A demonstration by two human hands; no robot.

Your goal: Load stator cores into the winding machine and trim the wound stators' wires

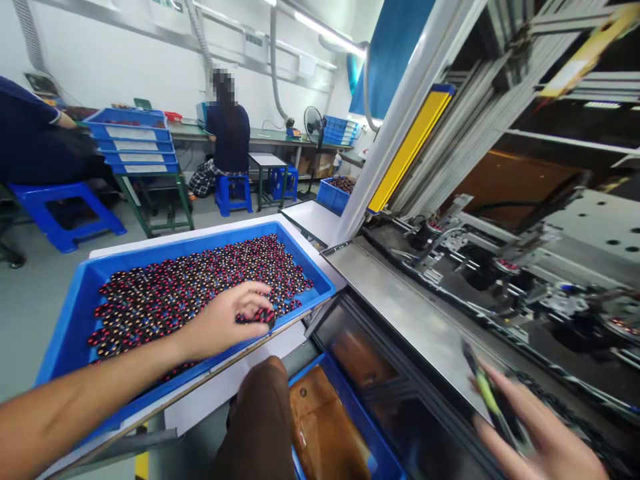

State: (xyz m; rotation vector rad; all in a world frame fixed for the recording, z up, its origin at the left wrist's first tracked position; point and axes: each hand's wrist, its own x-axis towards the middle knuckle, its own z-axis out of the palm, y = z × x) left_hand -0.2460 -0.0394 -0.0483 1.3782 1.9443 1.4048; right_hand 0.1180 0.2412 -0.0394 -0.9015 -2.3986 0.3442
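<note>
L hand [227,320]: grip pinching a few coil parts [260,315] at 5 o'clock corner of blue tray [65,333]. R hand [545,440], 4 o'clock: blurred green-black stick [487,393] across fingers, grip can't tell. Progress, est.: early; tray approx. full, most pcs unpicked. Machine [500,267] at 2 o'clock.

Across the room from me 1 person [227,133] sits on a blue stool [234,190] at a surface [270,137]. Blue trays [133,143] are stacked on a green stand [155,200], a fan [313,123] further right.
</note>
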